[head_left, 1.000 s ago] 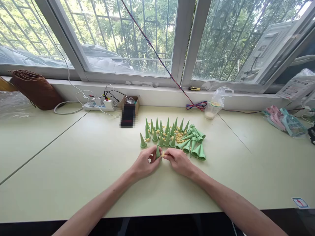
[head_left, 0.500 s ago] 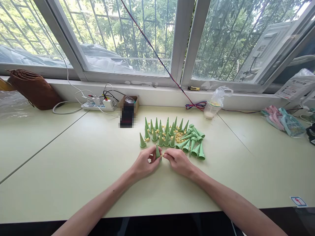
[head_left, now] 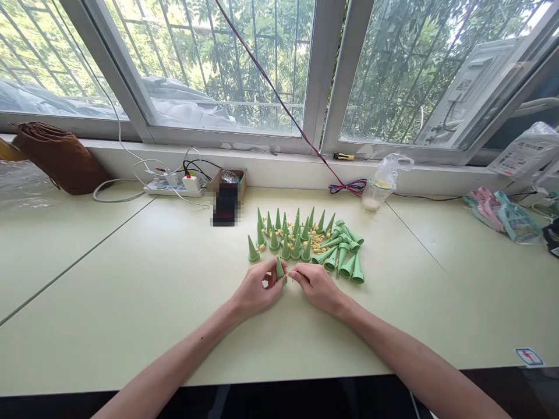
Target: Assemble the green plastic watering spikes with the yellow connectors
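Observation:
My left hand (head_left: 261, 287) is closed around a green plastic cone spike (head_left: 280, 269), its tip pointing up. Against the side of that spike, my right hand (head_left: 318, 286) pinches a small yellow valve (head_left: 287, 276), mostly hidden by the fingertips. Just beyond both hands, several green spikes (head_left: 285, 249) stand upright with yellow valves on many of them. A loose heap of yellow valves (head_left: 318, 243) lies to their right. Further right is a pile of green spikes (head_left: 343, 253) lying on their sides.
Along the back of the pale table (head_left: 174, 326) are a power strip (head_left: 174, 188), a small cardboard box (head_left: 241, 179), coiled red-blue wire (head_left: 348, 187) and a plastic cup in a bag (head_left: 374, 195). A brown pouch (head_left: 61, 158) sits at far left, pink and teal bags (head_left: 517, 215) at right.

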Demonstrator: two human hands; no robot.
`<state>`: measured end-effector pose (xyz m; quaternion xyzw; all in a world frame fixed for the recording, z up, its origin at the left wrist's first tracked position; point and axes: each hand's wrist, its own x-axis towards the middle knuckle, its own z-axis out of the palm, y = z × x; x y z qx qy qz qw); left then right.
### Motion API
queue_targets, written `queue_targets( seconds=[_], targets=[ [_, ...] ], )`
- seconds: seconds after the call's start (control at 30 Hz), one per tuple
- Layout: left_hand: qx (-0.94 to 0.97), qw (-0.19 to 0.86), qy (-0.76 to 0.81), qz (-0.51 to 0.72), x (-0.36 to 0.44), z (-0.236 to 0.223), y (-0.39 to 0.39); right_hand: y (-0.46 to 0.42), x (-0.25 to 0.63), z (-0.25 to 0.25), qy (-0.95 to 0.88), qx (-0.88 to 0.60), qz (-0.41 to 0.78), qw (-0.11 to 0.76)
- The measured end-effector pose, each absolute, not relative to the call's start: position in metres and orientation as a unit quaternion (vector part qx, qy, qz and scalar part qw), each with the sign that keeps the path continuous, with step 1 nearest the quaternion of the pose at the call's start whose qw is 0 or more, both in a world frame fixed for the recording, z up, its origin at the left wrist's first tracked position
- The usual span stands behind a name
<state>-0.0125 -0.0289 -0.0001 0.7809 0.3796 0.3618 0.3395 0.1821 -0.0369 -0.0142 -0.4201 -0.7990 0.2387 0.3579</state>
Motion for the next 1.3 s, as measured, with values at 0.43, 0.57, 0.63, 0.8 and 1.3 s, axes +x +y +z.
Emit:
queue_targets(
  seconds=[0.43, 0.57, 0.63, 0.8, 1.3],
  targets=[
    [0.801, 0.278, 0.397, 0.352, -0.0150, -0.0009, -0.0242, -0.0389, 0.1800, -0.0124, -0.801, -0.426, 0.229, 0.353],
    [0.798, 0.279, 0.401, 0.353, -0.0143, 0.0002, -0.0250, -0.0391, 0.1802, -0.0125, -0.799, -0.427, 0.232, 0.354],
    [0.798, 0.278, 0.401, 0.354, -0.0141, 0.0004, -0.0253, -0.0393, 0.1800, -0.0124, -0.798, -0.428, 0.233, 0.354],
    [0.801, 0.275, 0.397, 0.354, -0.0144, -0.0012, -0.0249, -0.0394, 0.1794, -0.0127, -0.798, -0.427, 0.233, 0.356],
    [0.804, 0.289, 0.381, 0.352, -0.0156, 0.0012, -0.0255, -0.0408, 0.1786, -0.0103, -0.797, -0.415, 0.241, 0.366]
  ],
)
